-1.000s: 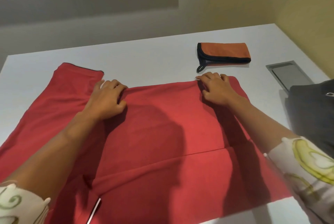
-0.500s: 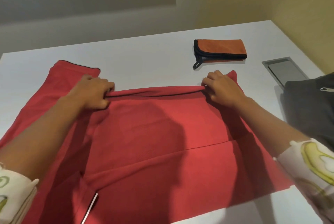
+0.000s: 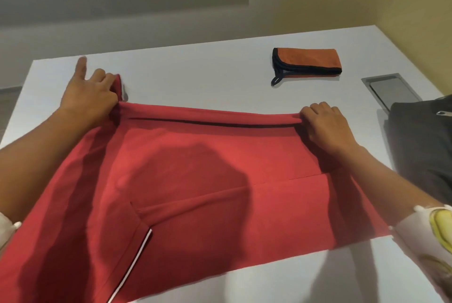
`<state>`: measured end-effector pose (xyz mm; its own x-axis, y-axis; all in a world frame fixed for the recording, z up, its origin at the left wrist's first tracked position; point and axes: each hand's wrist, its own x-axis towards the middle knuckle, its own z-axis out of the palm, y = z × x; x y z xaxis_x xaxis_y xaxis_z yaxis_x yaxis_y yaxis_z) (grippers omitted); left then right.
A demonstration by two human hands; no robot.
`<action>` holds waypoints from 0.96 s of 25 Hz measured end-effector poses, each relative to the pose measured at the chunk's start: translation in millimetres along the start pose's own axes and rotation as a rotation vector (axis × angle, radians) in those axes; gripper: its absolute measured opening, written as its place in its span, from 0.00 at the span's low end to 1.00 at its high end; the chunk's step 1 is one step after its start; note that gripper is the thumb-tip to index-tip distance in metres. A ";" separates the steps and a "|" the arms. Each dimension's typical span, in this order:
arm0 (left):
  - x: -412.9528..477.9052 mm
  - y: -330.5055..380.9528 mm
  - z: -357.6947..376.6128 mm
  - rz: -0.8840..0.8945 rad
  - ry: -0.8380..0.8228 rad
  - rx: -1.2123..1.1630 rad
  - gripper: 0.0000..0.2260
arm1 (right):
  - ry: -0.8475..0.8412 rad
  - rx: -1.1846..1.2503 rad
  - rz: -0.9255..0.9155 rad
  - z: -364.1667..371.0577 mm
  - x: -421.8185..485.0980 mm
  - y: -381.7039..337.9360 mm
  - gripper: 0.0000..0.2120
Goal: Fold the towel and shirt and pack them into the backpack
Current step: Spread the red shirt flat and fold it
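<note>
A red shirt (image 3: 195, 180) lies spread over the near part of the white table (image 3: 195, 77). Its far edge is lifted and stretched between my hands. My left hand (image 3: 90, 93) pinches the far left corner, with the index finger pointing away. My right hand (image 3: 322, 124) grips the far right corner with curled fingers. A folded orange towel (image 3: 308, 60) with black trim and a loop lies flat at the far right, apart from the shirt. The dark grey backpack (image 3: 420, 143) sits at the right table edge, partly cut off by the frame.
A recessed metal plate (image 3: 391, 90) is set into the table beside the backpack. A grey and yellow wall stands beyond the table's far edge. Bare table surface shows between the shirt and the towel.
Both hands closed on the shirt's far edge and lifted it. My left hand moved out to the left, stretching the edge taut; the left sleeve is now drawn in.
</note>
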<state>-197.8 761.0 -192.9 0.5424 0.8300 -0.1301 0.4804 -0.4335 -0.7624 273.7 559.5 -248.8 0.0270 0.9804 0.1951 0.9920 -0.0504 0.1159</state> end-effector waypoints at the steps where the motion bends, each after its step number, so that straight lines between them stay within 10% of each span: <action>1: -6.8 -1.7 0.7 -0.037 0.011 -0.022 0.14 | -0.002 -0.006 0.001 2.0 -6.2 -2.0 0.04; 8: -100.7 -24.1 31.1 0.072 0.310 -0.345 0.10 | -0.028 0.063 0.108 -13.9 -43.7 -15.5 0.13; 24: -203.0 13.8 9.4 0.155 -0.386 -0.988 0.20 | -0.162 -0.008 0.256 -29.5 -114.6 -20.0 0.10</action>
<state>-307.8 589.8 -183.0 0.4739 0.7211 -0.5054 0.8639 -0.4919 0.1081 247.1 442.5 -244.7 0.2958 0.9533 0.0615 0.9495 -0.3005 0.0909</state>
